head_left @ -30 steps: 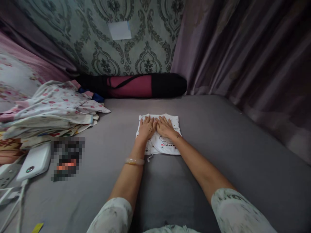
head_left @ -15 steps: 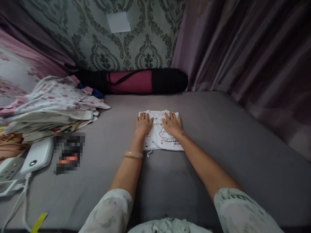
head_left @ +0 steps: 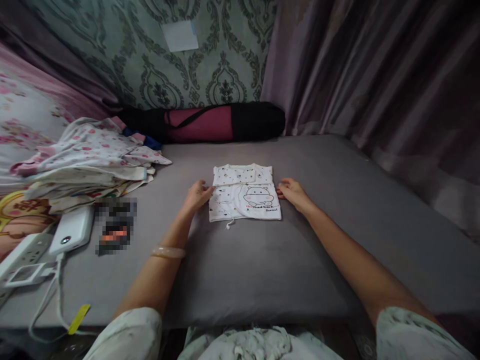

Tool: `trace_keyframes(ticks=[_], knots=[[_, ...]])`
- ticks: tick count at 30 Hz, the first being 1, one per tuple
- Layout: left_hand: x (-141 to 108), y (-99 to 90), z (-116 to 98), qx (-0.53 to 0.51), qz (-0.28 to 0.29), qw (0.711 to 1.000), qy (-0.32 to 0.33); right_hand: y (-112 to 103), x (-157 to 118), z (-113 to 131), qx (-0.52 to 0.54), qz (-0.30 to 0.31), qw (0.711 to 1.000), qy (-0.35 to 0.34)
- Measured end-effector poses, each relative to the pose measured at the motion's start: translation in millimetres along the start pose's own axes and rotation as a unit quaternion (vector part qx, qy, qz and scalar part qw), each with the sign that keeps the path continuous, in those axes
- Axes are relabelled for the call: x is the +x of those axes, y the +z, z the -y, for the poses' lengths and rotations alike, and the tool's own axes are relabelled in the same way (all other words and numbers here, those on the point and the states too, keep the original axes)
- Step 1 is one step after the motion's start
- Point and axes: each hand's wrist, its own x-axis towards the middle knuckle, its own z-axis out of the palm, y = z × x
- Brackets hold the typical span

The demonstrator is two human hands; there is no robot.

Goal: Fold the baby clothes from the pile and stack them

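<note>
Grip unclear, open or pinching: left hand (head_left: 196, 196) at left edge of white shirt (head_left: 225, 196), right hand (head_left: 296, 194) by its right, about equally near. Lies flat between on grey sheet (head_left: 240, 270), seemingly longest crosswise.

We've got one head view only, nothing shared: worn on the person's head, facing forward and down over the grey-sheeted bed (head_left: 322, 260), both forearms reaching in from the bottom edge, garment (head_left: 243, 194) mid-frame, patterned wall (head_left: 225, 55) farther off.
</note>
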Motion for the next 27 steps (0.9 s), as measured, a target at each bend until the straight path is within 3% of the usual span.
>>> trace_keyframes(ticks=[5,10,13,17,22,27], knots=[[-36,-3.5,4,-0.041,0.064,0.997,0.004,-3,-34,-1,-0.078,0.043,0.996,-0.008],[-68,-6.0,-1,-0.117,0.123,0.985,0.008,-5,-55,-8,-0.151,0.092,0.981,-0.079],[-78,-8.6,0,-0.156,0.155,0.975,0.037,-10,-67,-10,-0.165,0.143,0.968,-0.123],[-81,-11.3,5,-0.128,0.155,0.975,0.094,-19,-78,-9,-0.225,0.19,0.94,-0.171],[-82,-11.9,14,-0.133,0.176,0.967,0.125,-23,-78,-15,-0.27,0.143,0.916,-0.26],[-78,-8.4,26,-0.052,0.077,0.975,0.201,-24,-72,-21,-0.301,0.089,0.891,-0.327]])
